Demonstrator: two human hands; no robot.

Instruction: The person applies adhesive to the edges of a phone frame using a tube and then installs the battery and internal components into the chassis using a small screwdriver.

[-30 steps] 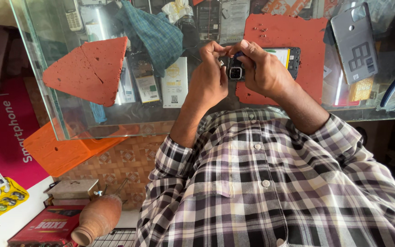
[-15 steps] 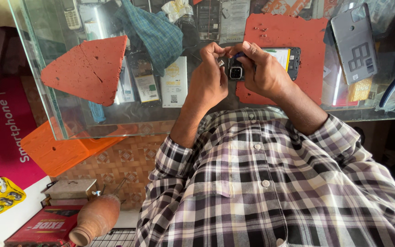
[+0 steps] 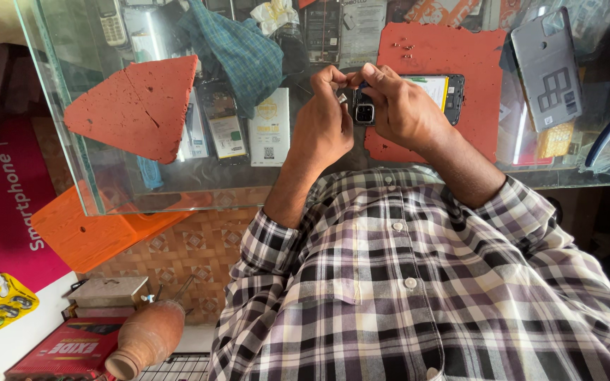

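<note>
Both of my hands meet over the glass counter [image 3: 72,141] and pinch a small black phone part with a square camera lens [image 3: 365,113]. My left hand [image 3: 323,123] grips its left edge with fingertips. My right hand [image 3: 404,106] covers its right side and top. Just behind the hands lies an opened phone [image 3: 443,88] with its insides showing, on a red work mat [image 3: 460,53]. Several tiny screws [image 3: 404,48] sit on the mat's far part.
A grey phone back cover [image 3: 548,67] and blue-handled pliers [image 3: 605,137] lie at the right. A red triangular foam pad [image 3: 142,106] and a blue checked cloth [image 3: 248,49] lie at the left. Below the counter stand a clay pot [image 3: 146,339] and a red box [image 3: 65,349].
</note>
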